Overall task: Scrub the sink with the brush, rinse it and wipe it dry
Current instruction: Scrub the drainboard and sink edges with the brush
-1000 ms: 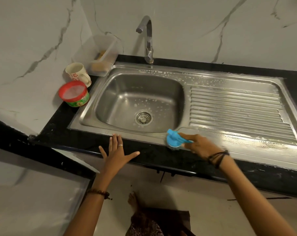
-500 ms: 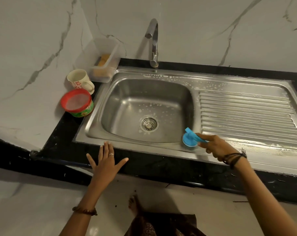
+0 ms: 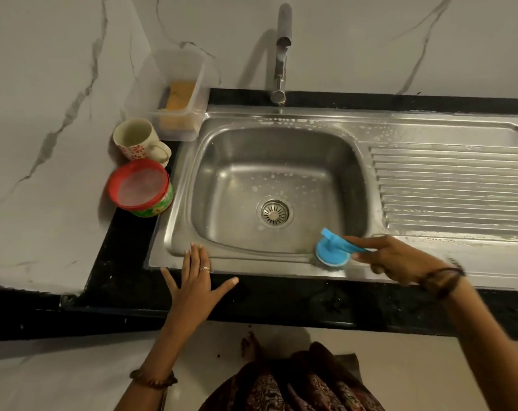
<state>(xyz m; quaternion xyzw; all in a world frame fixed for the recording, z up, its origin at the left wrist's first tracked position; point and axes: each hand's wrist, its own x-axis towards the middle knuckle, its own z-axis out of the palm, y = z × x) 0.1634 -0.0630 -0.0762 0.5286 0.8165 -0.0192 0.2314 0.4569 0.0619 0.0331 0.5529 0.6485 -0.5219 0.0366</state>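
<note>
The black countertop (image 3: 127, 250) runs across the view under a pale marbled wall (image 3: 44, 84), and set into it is the steel sink (image 3: 281, 262), whose basin fills the middle with a ribbed drainboard (image 3: 450, 188) stretching off toward 3 o'clock. Soap suds speckle the back rim, the basin floor and the ribs. The tap (image 3: 280, 54) stands at 12 o'clock of the basin, its spout pointing toward the viewer. At 10 o'clock of the basin sits a clear plastic tub (image 3: 179, 93) with a yellow sponge (image 3: 179, 97) lying inside it. Just below the tub, toward 9 o'clock, stands a cream mug (image 3: 137, 139) with red flowers, and touching or nearly touching it on the near side is a tilted round container (image 3: 140, 188) with a red rim. The left hand (image 3: 197, 284) lies flat at 7 o'clock of the basin, fingers straight and spread, fingertips on the sink's front rim, palm over the counter edge, holding nothing; 1 ring shows on a finger. The right hand (image 3: 400, 259) at 5 o'clock grips the handle of the blue brush (image 3: 333, 250), fingers curled around it, blurred. The brush head presses on the front rim at the basin's near right corner. The round drain strainer (image 3: 275, 212) sits in the basin floor, toward 11 o'clock of the brush.
</note>
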